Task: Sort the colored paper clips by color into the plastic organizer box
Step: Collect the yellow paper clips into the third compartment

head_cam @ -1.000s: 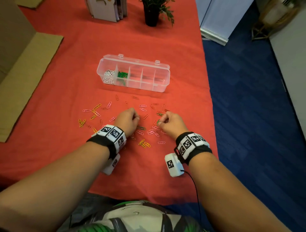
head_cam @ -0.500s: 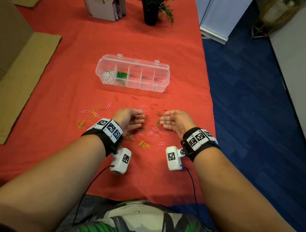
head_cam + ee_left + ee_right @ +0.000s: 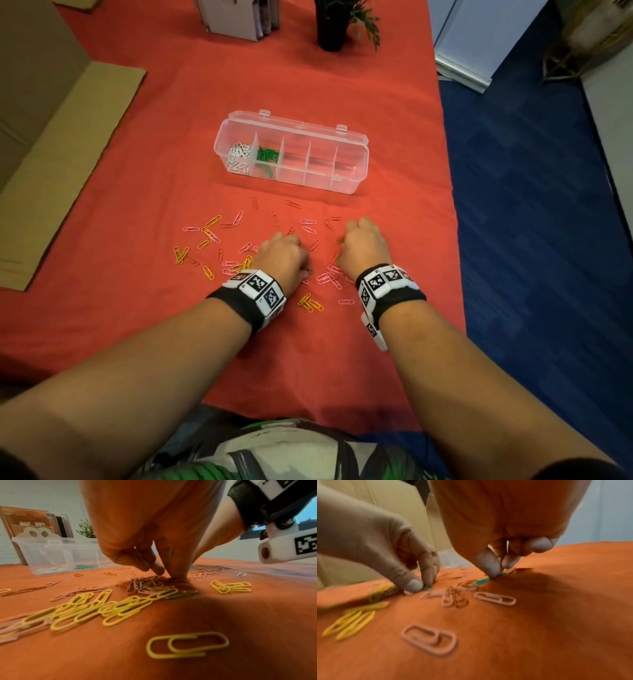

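A clear plastic organizer box (image 3: 352,178) lies on the red cloth, with white clips (image 3: 238,154) in its leftmost compartment and green clips (image 3: 266,156) in the one beside it. Pink, yellow and red paper clips (image 3: 212,236) are scattered in front of it. My left hand (image 3: 284,251) is knuckles-up among them; thumb and finger pinch a green clip (image 3: 427,587) against the cloth. My right hand (image 3: 496,573) pinches another green clip (image 3: 481,581) between thumb and forefinger. A further dark green clip (image 3: 186,594) lies by the left hand (image 3: 164,573).
Flattened cardboard (image 3: 68,164) covers the table's left side. A potted plant (image 3: 330,24) and a stand of books (image 3: 239,17) are at the far end. The table's right edge (image 3: 452,212) drops to blue carpet close beside my right hand (image 3: 364,245).
Half a second ago both hands were turned palm to palm with relaxed fingers. Now they are knuckles-up, fingers curled down onto green clips on the cloth.
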